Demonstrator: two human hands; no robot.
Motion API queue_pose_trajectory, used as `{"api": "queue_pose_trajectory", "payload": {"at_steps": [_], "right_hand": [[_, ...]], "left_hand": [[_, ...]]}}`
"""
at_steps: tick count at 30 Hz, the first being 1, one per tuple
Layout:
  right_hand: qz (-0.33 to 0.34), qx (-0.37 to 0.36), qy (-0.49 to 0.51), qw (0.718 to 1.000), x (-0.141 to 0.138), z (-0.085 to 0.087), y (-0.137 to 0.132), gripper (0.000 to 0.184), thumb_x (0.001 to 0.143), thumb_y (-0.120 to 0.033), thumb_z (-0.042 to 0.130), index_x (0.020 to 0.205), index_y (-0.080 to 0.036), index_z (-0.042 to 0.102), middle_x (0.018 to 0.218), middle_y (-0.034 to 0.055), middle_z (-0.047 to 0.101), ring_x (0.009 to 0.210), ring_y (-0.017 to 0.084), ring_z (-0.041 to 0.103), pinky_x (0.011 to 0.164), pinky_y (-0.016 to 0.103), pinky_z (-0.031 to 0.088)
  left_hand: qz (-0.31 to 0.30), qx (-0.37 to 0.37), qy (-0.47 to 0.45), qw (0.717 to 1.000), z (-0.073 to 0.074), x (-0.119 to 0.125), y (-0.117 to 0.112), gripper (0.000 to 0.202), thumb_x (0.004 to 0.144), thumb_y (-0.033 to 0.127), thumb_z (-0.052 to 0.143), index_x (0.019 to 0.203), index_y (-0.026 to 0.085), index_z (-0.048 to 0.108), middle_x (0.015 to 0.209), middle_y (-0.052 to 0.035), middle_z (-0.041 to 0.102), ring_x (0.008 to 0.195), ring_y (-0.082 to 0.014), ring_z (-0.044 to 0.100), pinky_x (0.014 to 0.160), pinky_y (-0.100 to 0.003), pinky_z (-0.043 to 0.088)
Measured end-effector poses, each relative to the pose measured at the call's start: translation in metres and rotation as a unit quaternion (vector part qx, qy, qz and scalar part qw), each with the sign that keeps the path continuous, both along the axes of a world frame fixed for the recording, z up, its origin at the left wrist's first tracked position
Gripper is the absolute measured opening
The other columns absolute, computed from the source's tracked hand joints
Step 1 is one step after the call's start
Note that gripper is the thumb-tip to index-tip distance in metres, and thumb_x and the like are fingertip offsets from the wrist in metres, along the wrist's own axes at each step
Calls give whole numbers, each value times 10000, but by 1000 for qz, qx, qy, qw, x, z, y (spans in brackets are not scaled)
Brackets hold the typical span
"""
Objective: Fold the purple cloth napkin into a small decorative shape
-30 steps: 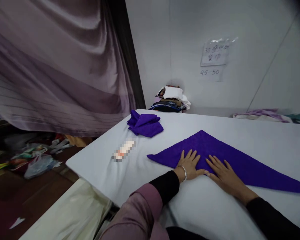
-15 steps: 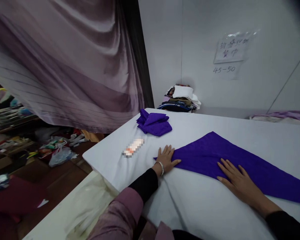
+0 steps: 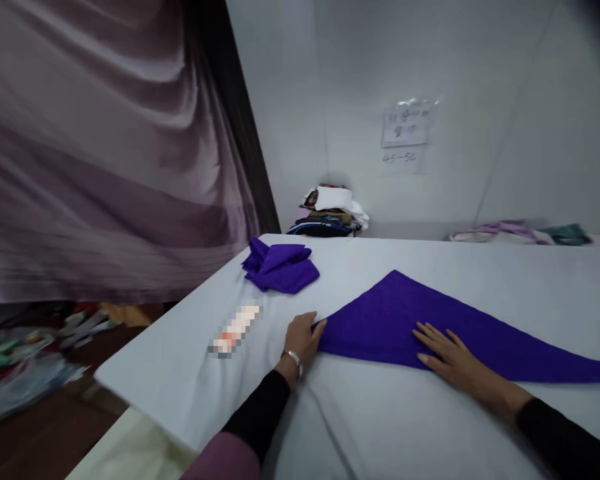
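A purple cloth napkin (image 3: 380, 323) lies folded into a wide triangle on the white-covered table (image 3: 380, 420), its peak pointing away from me. At its left corner my left hand (image 3: 304, 337), with a bracelet at the wrist, has its fingers curled and its thumb against the cloth; that corner is hidden inside the hand. My right hand (image 3: 447, 357) rests flat on the lower middle of the napkin, fingers stretched out. The long right corner tapers to the view's right edge.
A second purple cloth (image 3: 283, 267) lies bunched at the far left of the table, behind a pixelated object (image 3: 236, 329). Stacked fabrics (image 3: 329, 212) stand beyond the far edge, below a wall sign (image 3: 405, 125). A mauve curtain (image 3: 130, 147) hangs left, above floor clutter.
My left hand has gone from lying flat with spread fingers to curled fingers at the napkin's left corner. My right hand stays flat on the cloth. The view has shifted right.
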State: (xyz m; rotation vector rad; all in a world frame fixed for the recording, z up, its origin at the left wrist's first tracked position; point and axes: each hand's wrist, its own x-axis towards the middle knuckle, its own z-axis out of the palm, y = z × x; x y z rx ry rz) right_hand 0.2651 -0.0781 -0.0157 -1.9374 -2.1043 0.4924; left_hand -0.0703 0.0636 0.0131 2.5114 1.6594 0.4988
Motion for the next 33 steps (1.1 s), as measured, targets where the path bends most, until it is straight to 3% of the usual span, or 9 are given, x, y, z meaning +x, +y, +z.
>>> {"api": "queue_pose_trajectory", "payload": {"at_steps": [4,8,13,18,25,29,33], "right_hand": [[-35,19,87,995,18,30,17,579,859,-556,391,1346,-244,419,1444,46,324,1337,241,246,1085,427,228],[-117,65,69,989,38,47,62,435,852,-398,457,1211,-180,572,1276,70,549,1186,214,486,1011,321,355],[-189,67,22,979,49,48,128,357,841,-295,469,1130,-160,629,1147,85,636,1070,211,571,914,277,408],[-227,63,-25,972,44,39,172,312,827,-271,493,1060,-148,661,1104,112,649,1053,231,566,856,270,398],[-227,62,-63,970,36,28,198,217,810,-300,546,917,-172,683,982,100,655,954,222,568,765,267,385],[-225,74,-60,970,34,25,200,146,805,-248,550,834,-173,672,890,79,654,865,200,572,722,264,379],[-223,113,-50,967,33,26,195,125,812,-209,529,836,-181,648,930,68,632,893,186,544,766,265,360]], "left_hand": [[-38,17,-18,999,-2,6,-4,368,872,382,448,1121,145,578,1062,-90,636,1008,-224,544,881,-357,405],[-34,22,-14,999,-2,-4,0,370,862,381,443,1098,135,587,974,-87,637,931,-235,553,822,-366,410],[-24,-32,-12,999,5,-19,4,334,837,433,444,914,168,633,843,-57,635,824,-217,566,756,-339,395],[-27,-93,-2,995,11,-25,7,333,823,478,438,727,204,600,742,-35,618,719,-200,556,687,-328,369],[-35,-118,-18,992,14,-27,7,324,823,485,439,690,219,568,739,-23,614,722,-203,554,693,-334,370],[-48,-115,-24,992,11,-27,8,305,821,465,448,659,227,549,722,-14,605,713,-202,549,682,-333,378],[-50,-107,-51,992,7,-27,8,313,831,452,430,631,229,522,694,-10,591,682,-193,544,671,-325,391]]}}
